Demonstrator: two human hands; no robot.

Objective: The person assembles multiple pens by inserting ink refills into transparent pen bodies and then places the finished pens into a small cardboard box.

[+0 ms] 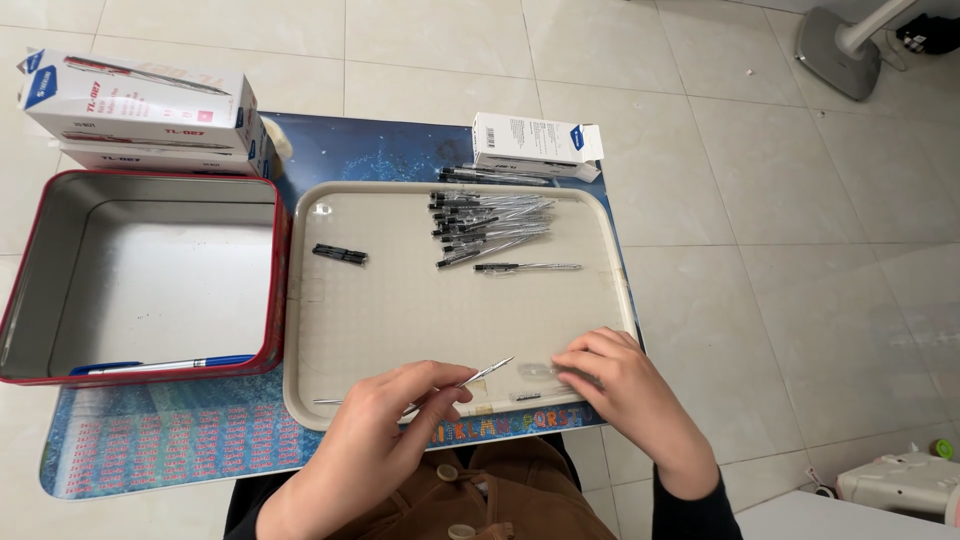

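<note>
My left hand [372, 432] pinches a thin pen refill [487, 373] over the near edge of a beige tray [330, 340]. Its tip points up and to the right. My right hand [618, 385] rests on the tray's near right corner, fingers on a clear pen barrel [537, 371]. A pile of several clear pens with black parts [485, 222] lies at the far side of the tray. One single pen [527, 267] lies just below the pile. Small black pen parts [340, 254] sit at the tray's left.
A red-rimmed metal tin [150, 270] stands left of the tray with a blue pen [165, 366] inside. Stacked white pen boxes [140, 110] sit behind it. A small white box [535, 145] lies behind the tray. The low table has a blue patterned top [150, 440]. A fan base [838, 45] stands far right.
</note>
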